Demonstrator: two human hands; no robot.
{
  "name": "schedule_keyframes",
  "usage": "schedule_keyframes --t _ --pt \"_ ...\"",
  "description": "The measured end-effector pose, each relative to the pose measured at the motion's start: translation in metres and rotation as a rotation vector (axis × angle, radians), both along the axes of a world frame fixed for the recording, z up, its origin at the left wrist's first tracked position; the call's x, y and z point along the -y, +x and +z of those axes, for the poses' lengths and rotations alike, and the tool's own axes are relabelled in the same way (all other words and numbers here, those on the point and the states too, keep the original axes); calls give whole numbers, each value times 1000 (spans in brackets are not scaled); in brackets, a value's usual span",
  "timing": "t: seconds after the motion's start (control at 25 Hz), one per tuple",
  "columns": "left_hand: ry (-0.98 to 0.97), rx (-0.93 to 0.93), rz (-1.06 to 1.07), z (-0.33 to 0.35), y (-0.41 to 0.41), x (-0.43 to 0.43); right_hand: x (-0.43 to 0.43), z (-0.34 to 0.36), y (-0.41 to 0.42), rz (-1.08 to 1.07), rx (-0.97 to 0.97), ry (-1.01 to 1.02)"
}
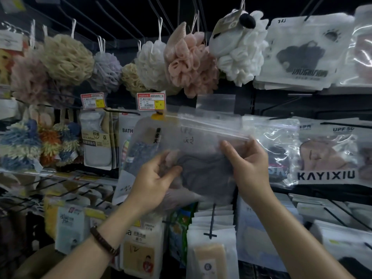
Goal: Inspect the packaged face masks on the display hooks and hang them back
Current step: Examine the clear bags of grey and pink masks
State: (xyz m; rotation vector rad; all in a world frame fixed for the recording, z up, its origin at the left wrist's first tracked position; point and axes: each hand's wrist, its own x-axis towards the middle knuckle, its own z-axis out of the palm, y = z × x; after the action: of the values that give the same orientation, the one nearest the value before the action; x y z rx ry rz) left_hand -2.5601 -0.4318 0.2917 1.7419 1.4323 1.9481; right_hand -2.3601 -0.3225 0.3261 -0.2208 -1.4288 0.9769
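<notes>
Pinching a clear mask packet [203,158] between them — left hand [155,178] low, right hand [244,164] high — fingers [227,150] clamped on its edges.

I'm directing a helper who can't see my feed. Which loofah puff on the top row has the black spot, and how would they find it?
Start at the top row of hanging bath puffs and go along it to the last puff before the flat mask packets. That is the white puff, above the right hand. Unlike its pink neighbour, it carries a black pompom and a card tag.
</notes>
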Motion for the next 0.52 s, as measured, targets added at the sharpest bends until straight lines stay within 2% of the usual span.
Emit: schedule_keyframes --t 0.12,0.36,0.52 --pt "-94 -35 -103 -3 11 2 2 1 11 -8 27 8" --pt "18 221 -85 2 48 -8 -2 -9 19 -18 226 23" --pt "65 329 -10 -12 60 -23 -4 -17 34 37 254 -130"
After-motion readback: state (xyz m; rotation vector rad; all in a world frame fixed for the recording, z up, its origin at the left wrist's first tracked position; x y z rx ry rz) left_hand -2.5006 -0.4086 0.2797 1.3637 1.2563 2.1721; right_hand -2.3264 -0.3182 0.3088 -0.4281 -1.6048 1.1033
